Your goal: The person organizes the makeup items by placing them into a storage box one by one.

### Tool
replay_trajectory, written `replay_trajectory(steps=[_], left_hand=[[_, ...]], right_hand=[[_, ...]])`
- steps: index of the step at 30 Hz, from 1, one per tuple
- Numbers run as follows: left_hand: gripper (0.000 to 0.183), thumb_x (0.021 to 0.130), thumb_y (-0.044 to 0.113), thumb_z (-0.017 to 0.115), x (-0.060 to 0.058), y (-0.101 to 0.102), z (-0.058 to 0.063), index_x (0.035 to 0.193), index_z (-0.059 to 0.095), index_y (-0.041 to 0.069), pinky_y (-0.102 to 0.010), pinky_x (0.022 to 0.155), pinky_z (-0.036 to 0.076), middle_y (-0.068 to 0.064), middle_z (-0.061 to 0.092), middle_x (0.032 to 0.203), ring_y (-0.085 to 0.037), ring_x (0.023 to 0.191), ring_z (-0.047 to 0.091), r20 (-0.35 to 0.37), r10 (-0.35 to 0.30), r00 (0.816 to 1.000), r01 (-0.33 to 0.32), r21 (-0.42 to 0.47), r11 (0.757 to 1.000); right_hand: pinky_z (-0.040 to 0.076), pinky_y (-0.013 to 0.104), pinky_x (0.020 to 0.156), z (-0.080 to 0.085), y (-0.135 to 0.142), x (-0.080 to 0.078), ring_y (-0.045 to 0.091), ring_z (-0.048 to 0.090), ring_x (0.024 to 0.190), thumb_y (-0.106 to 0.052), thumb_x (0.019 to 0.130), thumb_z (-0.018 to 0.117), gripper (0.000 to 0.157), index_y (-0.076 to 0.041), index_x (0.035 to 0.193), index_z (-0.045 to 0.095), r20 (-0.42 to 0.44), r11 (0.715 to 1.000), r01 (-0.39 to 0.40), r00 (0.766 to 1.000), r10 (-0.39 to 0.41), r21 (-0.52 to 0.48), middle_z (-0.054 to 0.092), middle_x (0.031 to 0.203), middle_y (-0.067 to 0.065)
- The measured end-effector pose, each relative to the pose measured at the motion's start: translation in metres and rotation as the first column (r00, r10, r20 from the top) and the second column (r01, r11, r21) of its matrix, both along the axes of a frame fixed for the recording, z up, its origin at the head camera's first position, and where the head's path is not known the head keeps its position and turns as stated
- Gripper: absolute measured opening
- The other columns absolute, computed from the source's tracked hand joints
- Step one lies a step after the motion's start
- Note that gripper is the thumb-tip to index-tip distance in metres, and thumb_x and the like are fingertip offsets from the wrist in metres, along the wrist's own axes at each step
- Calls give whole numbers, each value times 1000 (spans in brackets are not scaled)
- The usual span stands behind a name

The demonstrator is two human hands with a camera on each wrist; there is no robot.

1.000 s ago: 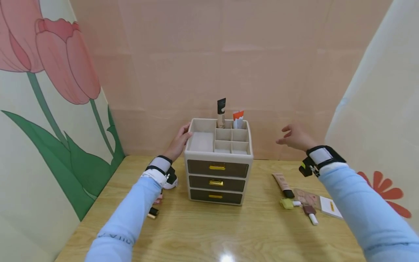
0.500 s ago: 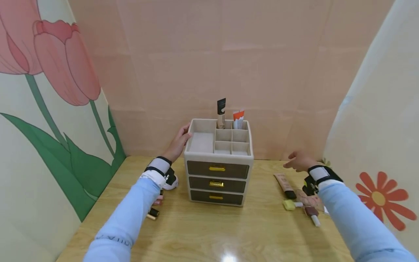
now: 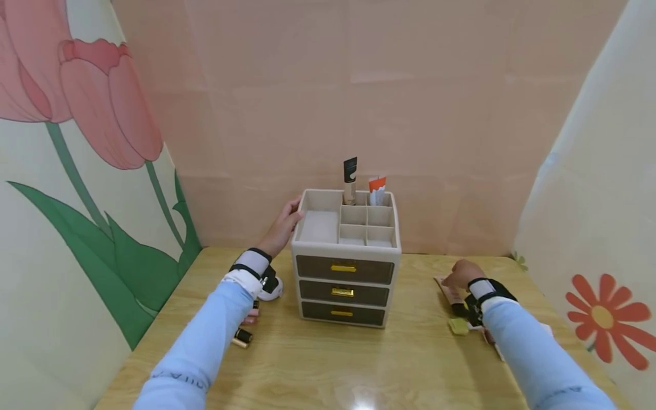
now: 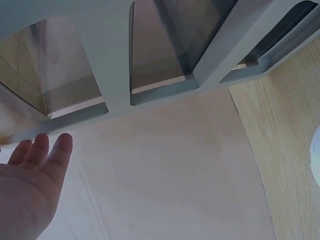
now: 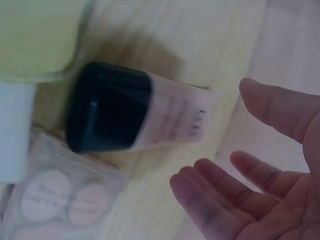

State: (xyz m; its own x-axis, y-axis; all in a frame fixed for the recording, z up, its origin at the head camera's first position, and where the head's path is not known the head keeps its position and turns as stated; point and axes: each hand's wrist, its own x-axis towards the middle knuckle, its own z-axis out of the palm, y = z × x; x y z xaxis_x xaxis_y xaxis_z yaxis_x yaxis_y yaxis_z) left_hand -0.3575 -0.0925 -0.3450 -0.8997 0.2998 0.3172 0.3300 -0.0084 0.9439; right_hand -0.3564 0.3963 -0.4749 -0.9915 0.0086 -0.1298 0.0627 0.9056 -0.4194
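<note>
1. The beige tube with a black cap (image 5: 142,112) lies on the wooden table (image 3: 328,370), to the right of the drawer organizer (image 3: 345,249).
2. The right hand (image 3: 463,274) is at the narrow end of this tube. Its fingers are released: thumb and fingers stand apart and grasp nothing.
3. Near the cap there are a yellow-green bottle (image 3: 458,326) and a clear packet with round pads (image 5: 47,195).
4. The left hand (image 3: 281,229) rests on the organizer's left side; its fingers are extended, not clenched.
5. The three drawers are closed. In the back compartments stand a black-topped tube (image 3: 350,181) and an orange-and-white tube (image 3: 377,191).
6. At the left lies a black-and-gold cosmetic item (image 3: 243,337).
</note>
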Motion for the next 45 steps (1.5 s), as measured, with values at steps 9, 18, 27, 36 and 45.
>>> replay_trajectory(steps=[9,18,27,36,45], left_hand=[[52,102,11,36,1,4,1,150,22,-3,-47,103,33,-23,28,152,-38,133,33,-7,-13,1000,13,-8,1000],[52,102,12,36,-1,8,-1,150,21,-4,-46,102,34,-24,28,151,-40,133,32,-27,-24,999,25,10,1000],[51,102,10,36,-7,17,0,150,22,-4,-47,102,34,-26,28,151,-41,132,33,-19,-29,999,30,32,999],[52,102,11,37,-7,20,-2,150,22,-3,-48,102,33,-24,29,151,-40,132,33,-19,-24,1000,25,18,1000],[52,102,11,37,-11,20,3,150,23,-3,-43,97,37,-24,30,151,-41,130,35,-33,-22,999,23,33,999]], right_hand=[[42,34,53,-31,3,-5,27,50,62,-12,73,65,13,-2,66,60,26,992,21,999,-25,121,56,68,10],[46,36,51,-38,-3,-3,28,54,59,-13,75,71,18,-2,65,62,6,989,53,998,-55,138,58,66,11],[46,41,55,-35,-2,-3,29,55,64,-11,76,68,13,1,72,64,-57,982,60,997,-51,176,60,71,14],[40,37,51,-30,-1,-4,24,49,56,-20,87,61,32,-8,58,55,-172,992,32,985,-11,120,53,62,7],[50,39,59,46,-21,-6,36,60,79,-18,81,72,52,15,116,54,-219,995,6,975,-27,-96,61,101,30]])
